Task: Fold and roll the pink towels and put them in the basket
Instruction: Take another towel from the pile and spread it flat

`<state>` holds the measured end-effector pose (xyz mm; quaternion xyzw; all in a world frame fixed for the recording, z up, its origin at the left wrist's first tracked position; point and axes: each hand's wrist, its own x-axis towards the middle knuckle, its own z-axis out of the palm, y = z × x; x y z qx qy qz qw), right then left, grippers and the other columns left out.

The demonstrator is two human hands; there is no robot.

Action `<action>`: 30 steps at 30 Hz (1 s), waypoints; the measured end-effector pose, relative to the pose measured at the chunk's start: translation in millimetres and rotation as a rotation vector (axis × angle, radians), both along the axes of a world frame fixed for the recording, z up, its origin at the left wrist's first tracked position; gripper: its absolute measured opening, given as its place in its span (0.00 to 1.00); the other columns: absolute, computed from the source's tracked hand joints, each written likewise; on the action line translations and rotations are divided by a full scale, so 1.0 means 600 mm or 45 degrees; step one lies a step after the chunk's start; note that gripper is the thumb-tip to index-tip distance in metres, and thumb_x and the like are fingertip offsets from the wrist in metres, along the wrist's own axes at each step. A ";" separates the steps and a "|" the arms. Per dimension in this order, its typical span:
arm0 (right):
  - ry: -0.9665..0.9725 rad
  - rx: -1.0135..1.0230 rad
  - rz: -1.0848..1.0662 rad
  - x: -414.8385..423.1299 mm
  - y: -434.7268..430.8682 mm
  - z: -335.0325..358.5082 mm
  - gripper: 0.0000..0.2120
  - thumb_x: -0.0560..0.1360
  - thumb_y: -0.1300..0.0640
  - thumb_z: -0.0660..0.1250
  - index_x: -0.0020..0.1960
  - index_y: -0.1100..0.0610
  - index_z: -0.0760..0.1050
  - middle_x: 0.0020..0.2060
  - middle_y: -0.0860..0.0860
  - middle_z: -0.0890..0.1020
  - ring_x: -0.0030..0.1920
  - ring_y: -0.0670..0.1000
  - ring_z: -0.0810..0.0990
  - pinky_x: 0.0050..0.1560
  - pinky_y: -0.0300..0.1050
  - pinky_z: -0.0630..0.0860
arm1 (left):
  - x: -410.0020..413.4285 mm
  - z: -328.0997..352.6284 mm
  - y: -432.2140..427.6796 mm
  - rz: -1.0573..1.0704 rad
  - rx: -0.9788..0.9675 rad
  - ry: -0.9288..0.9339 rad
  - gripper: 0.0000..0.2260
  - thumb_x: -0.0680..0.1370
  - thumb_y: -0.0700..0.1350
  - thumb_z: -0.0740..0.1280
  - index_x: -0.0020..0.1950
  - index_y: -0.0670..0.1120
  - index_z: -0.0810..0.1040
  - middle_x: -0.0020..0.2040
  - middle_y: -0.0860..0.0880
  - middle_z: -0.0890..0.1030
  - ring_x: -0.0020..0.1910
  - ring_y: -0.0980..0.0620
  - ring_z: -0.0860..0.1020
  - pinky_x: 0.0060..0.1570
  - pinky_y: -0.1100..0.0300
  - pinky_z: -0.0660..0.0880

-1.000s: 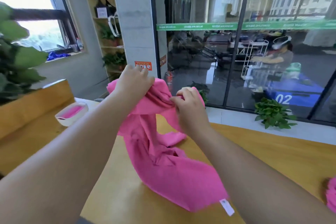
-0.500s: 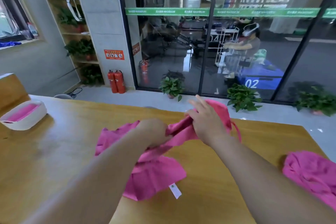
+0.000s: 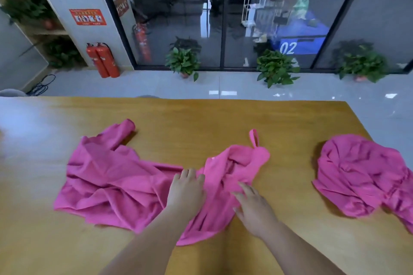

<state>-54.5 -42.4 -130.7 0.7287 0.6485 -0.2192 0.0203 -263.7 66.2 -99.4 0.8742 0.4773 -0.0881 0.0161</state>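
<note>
bench (image 3: 290, 118): wooden top, carrying both towels; the view is looking down on it from the near edge.
centre towel (image 3: 111, 181): pink, lying crumpled and half spread across the middle of the bench. Creases are running everywhere and no clean fold line is showing. The bigger mass is sitting on the left, with a narrower bunched part on the right.
second towel (image 3: 357, 174): pink, sitting in a loose heap at the right end of the bench, well apart from the centre towel. Nobody is touching it.
left hand (image 3: 186, 192): lying palm down on the centre towel near its middle, fingers resting on the cloth. It looks to be pressing, not gripping.
right hand (image 3: 254, 205): open with fingers spread and straight, fingertips touching the right part of the same towel.
hanging loop (image 3: 253, 138): sticking out from the far right corner of the centre towel, lying flat on the bench.
basket: not showing in this view.
progress: early, by my read. The centre towel is only being flattened. Folding, rolling and basketing are all pending for both visible towels.
</note>
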 end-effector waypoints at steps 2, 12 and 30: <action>0.034 0.040 -0.038 0.010 0.008 -0.003 0.24 0.85 0.44 0.59 0.80 0.46 0.64 0.83 0.49 0.57 0.82 0.53 0.57 0.78 0.54 0.65 | 0.019 0.000 0.011 -0.070 -0.060 -0.040 0.20 0.79 0.53 0.63 0.70 0.51 0.74 0.61 0.45 0.76 0.58 0.41 0.75 0.57 0.46 0.75; 0.126 0.083 -0.084 0.037 0.030 -0.017 0.23 0.84 0.44 0.60 0.78 0.46 0.67 0.80 0.44 0.62 0.81 0.48 0.59 0.79 0.50 0.63 | 0.064 -0.041 0.033 0.074 -0.250 -0.168 0.19 0.80 0.40 0.63 0.71 0.49 0.73 0.62 0.47 0.78 0.59 0.44 0.79 0.60 0.49 0.76; 0.487 0.220 -0.977 0.073 0.041 0.017 0.09 0.78 0.52 0.74 0.45 0.53 0.76 0.40 0.48 0.81 0.41 0.52 0.80 0.40 0.48 0.73 | 0.077 -0.063 -0.106 -0.555 -0.032 -0.827 0.13 0.78 0.44 0.67 0.61 0.54 0.79 0.55 0.54 0.80 0.46 0.51 0.82 0.38 0.54 0.81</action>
